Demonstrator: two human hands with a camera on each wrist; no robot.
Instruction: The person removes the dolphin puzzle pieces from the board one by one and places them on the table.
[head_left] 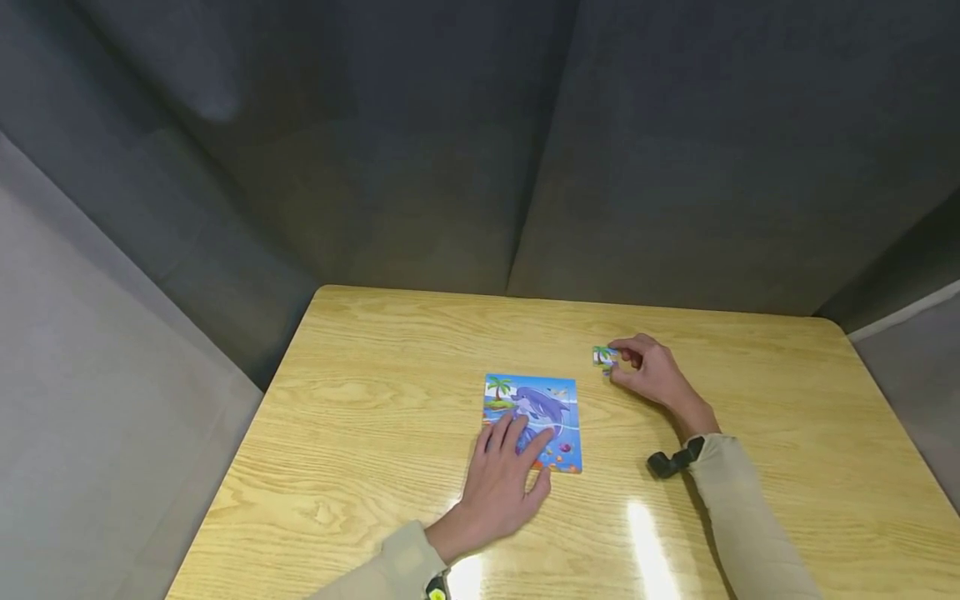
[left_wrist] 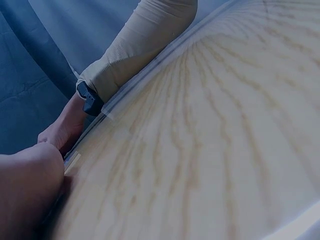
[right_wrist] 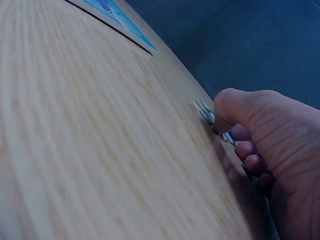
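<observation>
Along the left edge of the head view, a pale grey panel (head_left: 90, 375) slants down beside a dark curtain (head_left: 420, 150), which spans the back. The wood-grained worktop (head_left: 360, 392) begins next, and over its near edge reaches a beige left sleeve (head_left: 390, 571) with a dark wristband (head_left: 437, 588) at the cuff, marked by a yellow-green spot. From that cuff extends the left hand (head_left: 498, 483), palm down, its fingers spread and resting on the lower left part of a square picture board (head_left: 568, 417). The board lies flat near the middle of the worktop, showing a purple dolphin, a palm tree at its upper left and blue water. To the right of the board and apart from it, beyond its upper right corner, is a small picture piece (head_left: 602, 357) printed with a palm tree. The right hand (head_left: 656, 373) pinches this piece between thumb and fingers from the right; whether it touches the worktop I cannot tell. Farther right come a black wrist device (head_left: 671, 460), then the beige right sleeve (head_left: 750, 517), and finally a grey panel beyond the worktop's right edge.
</observation>
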